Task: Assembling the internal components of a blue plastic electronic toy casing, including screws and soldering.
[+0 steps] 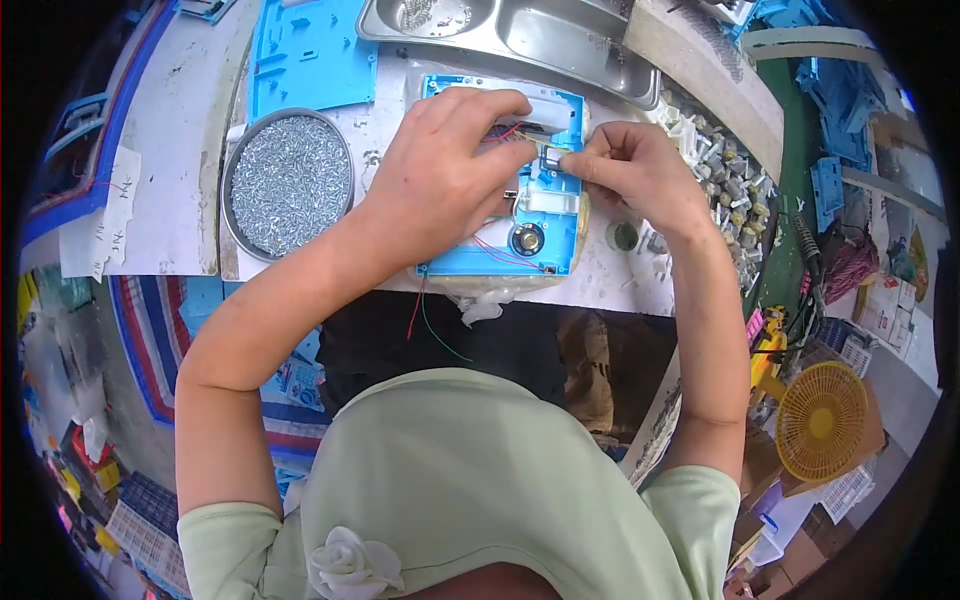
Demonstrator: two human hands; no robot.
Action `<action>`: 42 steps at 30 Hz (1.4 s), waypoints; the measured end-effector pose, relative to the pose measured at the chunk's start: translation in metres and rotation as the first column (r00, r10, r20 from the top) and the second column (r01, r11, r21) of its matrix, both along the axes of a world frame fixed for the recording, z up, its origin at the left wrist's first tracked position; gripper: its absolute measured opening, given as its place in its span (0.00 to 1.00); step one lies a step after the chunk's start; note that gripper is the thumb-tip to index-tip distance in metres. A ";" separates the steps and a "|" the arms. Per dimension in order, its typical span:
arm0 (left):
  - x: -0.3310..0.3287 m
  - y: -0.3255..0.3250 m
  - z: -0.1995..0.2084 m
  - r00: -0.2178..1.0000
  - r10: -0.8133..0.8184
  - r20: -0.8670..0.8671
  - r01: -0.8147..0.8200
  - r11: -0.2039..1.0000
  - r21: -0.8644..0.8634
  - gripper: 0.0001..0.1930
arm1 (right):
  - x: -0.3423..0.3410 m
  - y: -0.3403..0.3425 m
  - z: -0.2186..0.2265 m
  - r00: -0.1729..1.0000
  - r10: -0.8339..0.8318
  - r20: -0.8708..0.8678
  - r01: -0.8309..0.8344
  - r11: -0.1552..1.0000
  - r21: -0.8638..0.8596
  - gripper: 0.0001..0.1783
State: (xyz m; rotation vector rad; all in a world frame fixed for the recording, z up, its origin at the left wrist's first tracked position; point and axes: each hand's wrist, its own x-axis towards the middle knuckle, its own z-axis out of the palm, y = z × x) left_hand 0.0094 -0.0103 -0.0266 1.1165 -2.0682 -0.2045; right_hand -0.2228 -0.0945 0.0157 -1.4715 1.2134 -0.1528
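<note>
A blue plastic casing point(450, 268) lies open-side up on the worktable, with a round black speaker point(526, 238), a white inner piece point(550, 202) and thin red wires inside. My left hand point(440, 165) curls over its upper left part and holds it, thumb and forefinger bent near the wires; the other fingertips are hidden. From the right, my right hand point(640, 175) pinches a small grey-white part point(553, 158) against the inside of the casing, close to my left thumb. Loose red and green wires point(425, 310) hang over the table's near edge.
A round tray of small screws point(288, 185) stands left of the casing. Behind are a blue panel point(310, 60) and a divided metal tray point(570, 45). Many small grey and white parts point(725, 180) are heaped at the right. A yellow fan point(822, 420) stands at lower right.
</note>
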 end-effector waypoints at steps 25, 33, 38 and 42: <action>-0.008 -0.005 0.009 0.962 0.050 0.269 -0.067 0.996 0.055 0.28 | 0.020 0.039 -0.026 0.980 -0.114 -0.163 -0.065 0.590 -0.805 0.10; -0.015 -0.005 0.020 0.936 0.027 0.352 -0.080 0.987 0.138 0.27 | -0.097 -0.150 0.053 0.861 -0.506 -0.049 0.210 0.442 -0.872 0.24; -0.006 -0.003 0.013 0.973 0.040 0.228 -0.056 0.996 0.064 0.25 | -0.121 -0.279 -0.005 0.771 -0.499 -0.396 -0.116 0.501 -0.857 0.44; -0.007 -0.005 0.014 0.974 0.040 0.222 -0.047 0.999 0.024 0.23 | -0.215 -0.309 0.009 0.879 -0.477 0.004 0.304 0.553 -0.776 0.37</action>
